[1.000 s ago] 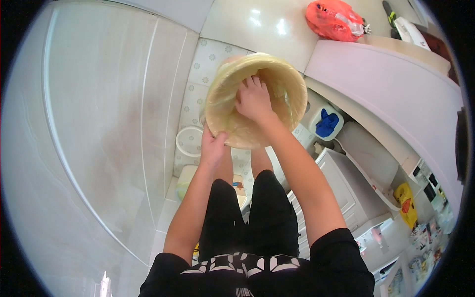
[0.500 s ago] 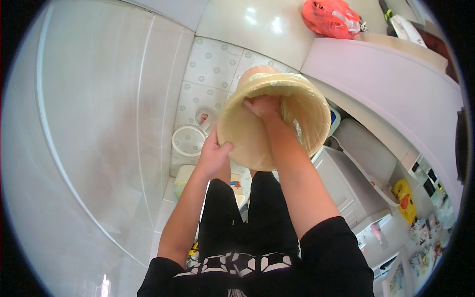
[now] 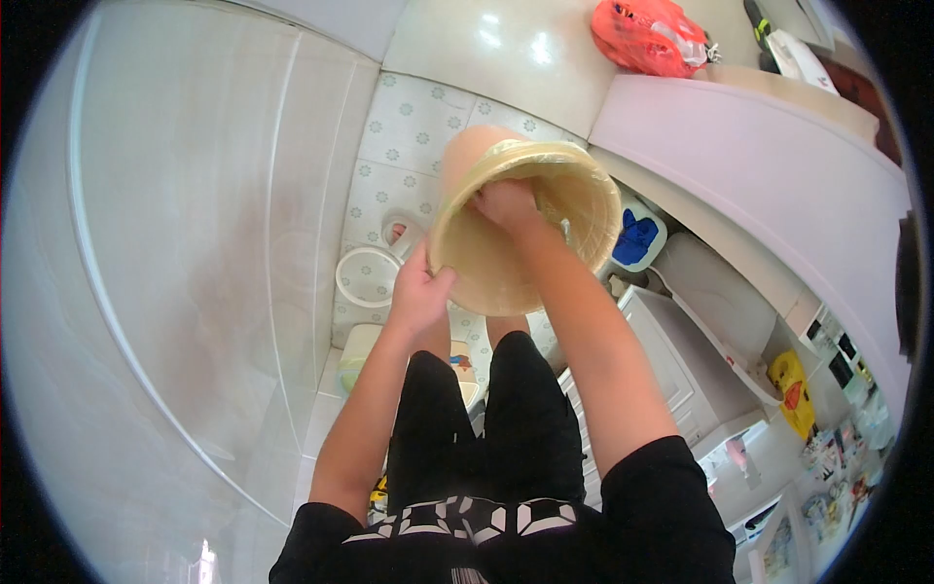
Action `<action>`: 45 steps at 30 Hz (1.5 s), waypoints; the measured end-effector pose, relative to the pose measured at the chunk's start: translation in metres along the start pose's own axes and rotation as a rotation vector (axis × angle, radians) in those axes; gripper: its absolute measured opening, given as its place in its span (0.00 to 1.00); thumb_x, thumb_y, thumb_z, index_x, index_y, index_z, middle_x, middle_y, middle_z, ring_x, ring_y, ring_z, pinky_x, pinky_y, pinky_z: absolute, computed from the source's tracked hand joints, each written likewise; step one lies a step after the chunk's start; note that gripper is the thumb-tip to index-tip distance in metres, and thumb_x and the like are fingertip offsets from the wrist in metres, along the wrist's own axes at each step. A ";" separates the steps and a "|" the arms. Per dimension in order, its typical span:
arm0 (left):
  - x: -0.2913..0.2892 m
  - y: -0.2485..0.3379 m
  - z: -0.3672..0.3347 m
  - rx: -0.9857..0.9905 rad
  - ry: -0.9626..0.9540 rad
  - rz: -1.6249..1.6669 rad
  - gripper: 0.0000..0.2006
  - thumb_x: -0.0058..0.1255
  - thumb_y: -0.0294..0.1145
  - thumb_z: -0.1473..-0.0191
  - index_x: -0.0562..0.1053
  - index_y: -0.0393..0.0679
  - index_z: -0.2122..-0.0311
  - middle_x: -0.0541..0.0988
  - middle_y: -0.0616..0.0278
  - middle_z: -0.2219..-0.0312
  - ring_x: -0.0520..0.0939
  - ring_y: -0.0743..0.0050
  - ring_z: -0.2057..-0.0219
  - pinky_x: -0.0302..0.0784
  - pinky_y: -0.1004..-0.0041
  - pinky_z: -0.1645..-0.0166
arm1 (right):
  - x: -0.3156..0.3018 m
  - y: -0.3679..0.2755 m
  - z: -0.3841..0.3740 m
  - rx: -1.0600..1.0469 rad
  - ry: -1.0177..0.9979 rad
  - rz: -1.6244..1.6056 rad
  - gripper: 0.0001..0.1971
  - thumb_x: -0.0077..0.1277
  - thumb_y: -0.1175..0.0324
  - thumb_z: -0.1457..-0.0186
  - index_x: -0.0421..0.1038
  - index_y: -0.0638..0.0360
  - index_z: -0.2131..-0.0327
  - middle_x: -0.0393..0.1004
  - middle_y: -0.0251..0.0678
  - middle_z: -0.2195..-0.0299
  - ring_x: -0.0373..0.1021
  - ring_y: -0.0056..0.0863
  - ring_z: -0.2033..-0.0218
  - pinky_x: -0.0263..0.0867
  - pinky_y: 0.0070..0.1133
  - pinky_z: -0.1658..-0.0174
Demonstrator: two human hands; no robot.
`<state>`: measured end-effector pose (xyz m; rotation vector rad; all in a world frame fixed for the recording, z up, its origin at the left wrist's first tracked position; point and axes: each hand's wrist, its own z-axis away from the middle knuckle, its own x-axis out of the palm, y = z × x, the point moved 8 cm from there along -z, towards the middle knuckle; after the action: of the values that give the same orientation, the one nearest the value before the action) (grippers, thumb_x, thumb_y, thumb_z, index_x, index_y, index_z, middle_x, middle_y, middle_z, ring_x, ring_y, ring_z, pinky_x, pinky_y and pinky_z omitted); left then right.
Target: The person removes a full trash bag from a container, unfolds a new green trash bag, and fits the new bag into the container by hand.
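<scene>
A tall, pale peach bin [image 3: 469,153] is held tilted in front of me, its mouth toward me. A thin, yellowish see-through plastic bag [image 3: 590,209] lines it and folds over the rim. My left hand [image 3: 420,297] is closed on the left edge of the rim, thumb over the bag. My right hand [image 3: 506,202] reaches deep inside, touching the lining near the upper left wall; its fingers are mostly hidden behind the back of the hand. On the floor to the left lies a white ring [image 3: 341,280], beside a small white object with something pinkish in it [image 3: 399,232].
A smooth light wall panel [image 3: 195,243] rises on the left. To the right are a white container with blue contents [image 3: 637,238], white cabinets [image 3: 671,375] and a yellow bag [image 3: 793,389]. A red plastic bag [image 3: 650,39] sits at the top. Patterned tiles [image 3: 401,122] cover the floor.
The bin has shifted a little left and turned, showing more of its outer side and uncovering the blue-filled container. My right hand has moved slightly left and up inside it.
</scene>
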<state>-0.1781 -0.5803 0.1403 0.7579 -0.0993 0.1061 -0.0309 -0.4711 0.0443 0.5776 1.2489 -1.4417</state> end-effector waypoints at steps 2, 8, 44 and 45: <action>-0.004 0.002 -0.007 -0.037 -0.047 -0.043 0.30 0.45 0.19 0.49 0.63 0.39 0.38 0.76 0.60 0.50 0.76 0.76 0.52 0.70 0.75 0.46 | 0.010 0.013 -0.009 0.044 -0.154 -0.053 0.26 0.54 0.56 0.47 0.66 0.49 0.45 0.68 0.36 0.47 0.61 0.37 0.42 0.56 0.31 0.39; -0.014 0.016 0.002 -0.114 -0.074 -0.337 0.32 0.45 0.20 0.49 0.61 0.41 0.36 0.76 0.60 0.49 0.77 0.78 0.52 0.70 0.77 0.46 | 0.014 0.015 -0.004 0.137 -0.798 -0.099 0.25 0.49 0.56 0.43 0.64 0.51 0.43 0.66 0.36 0.43 0.59 0.36 0.40 0.55 0.31 0.38; -0.001 0.004 -0.008 -0.135 -0.140 -0.678 0.35 0.49 0.23 0.53 0.64 0.55 0.36 0.79 0.56 0.54 0.80 0.73 0.62 0.74 0.75 0.52 | 0.056 -0.027 0.043 0.061 -0.801 -0.280 0.23 0.42 0.63 0.42 0.70 0.60 0.45 0.65 0.45 0.40 0.60 0.40 0.38 0.55 0.35 0.36; -0.001 0.002 -0.010 -0.114 -0.143 -0.686 0.35 0.50 0.23 0.53 0.64 0.56 0.36 0.79 0.55 0.55 0.80 0.73 0.63 0.74 0.75 0.53 | 0.050 -0.025 0.041 0.074 -0.843 -0.270 0.23 0.43 0.63 0.42 0.70 0.60 0.45 0.66 0.45 0.41 0.61 0.40 0.38 0.56 0.34 0.36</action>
<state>-0.1788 -0.5723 0.1342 0.6502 0.0231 -0.6018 -0.0565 -0.5316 0.0238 -0.1773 0.6065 -1.6979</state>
